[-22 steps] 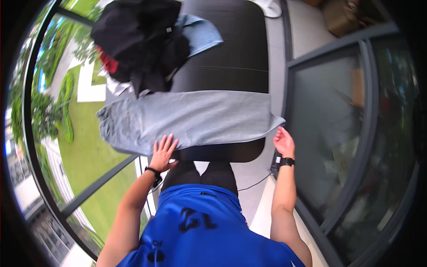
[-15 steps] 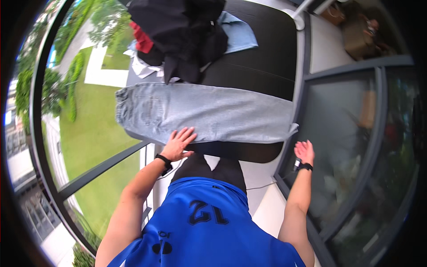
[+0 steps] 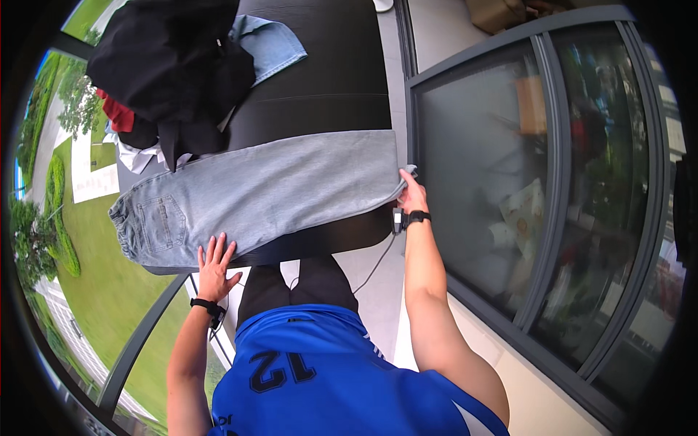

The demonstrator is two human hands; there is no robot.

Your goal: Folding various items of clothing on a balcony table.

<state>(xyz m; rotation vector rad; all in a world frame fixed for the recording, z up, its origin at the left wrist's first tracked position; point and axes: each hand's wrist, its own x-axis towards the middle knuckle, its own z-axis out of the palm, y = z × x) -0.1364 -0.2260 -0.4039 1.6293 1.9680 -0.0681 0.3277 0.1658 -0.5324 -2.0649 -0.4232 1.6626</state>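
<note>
A pair of light blue jeans [image 3: 291, 182], folded lengthwise, lies across the near part of a black padded table [image 3: 320, 94]. Its gathered waistband and back pocket are at the left, the leg hems at the right. My left hand [image 3: 214, 267] rests with fingers spread on the jeans' near edge, below the pocket. At the far right end, my right hand [image 3: 413, 195] closes on the hem corner of the jeans, thumb and fingers round the cloth. Some of its fingers are hidden.
A heap of clothes lies beyond the jeans at the left: a black garment [image 3: 171, 65], a red one [image 3: 116, 112], white cloth and light denim [image 3: 269, 47]. Glass panels with dark frames [image 3: 542, 174] stand close at the right. A cable [image 3: 374, 269] hangs from my right wrist.
My right hand has moved in to the hem and taken hold of it. My left hand stays flat on the jeans, nearer the waistband. The view has turned right.
</note>
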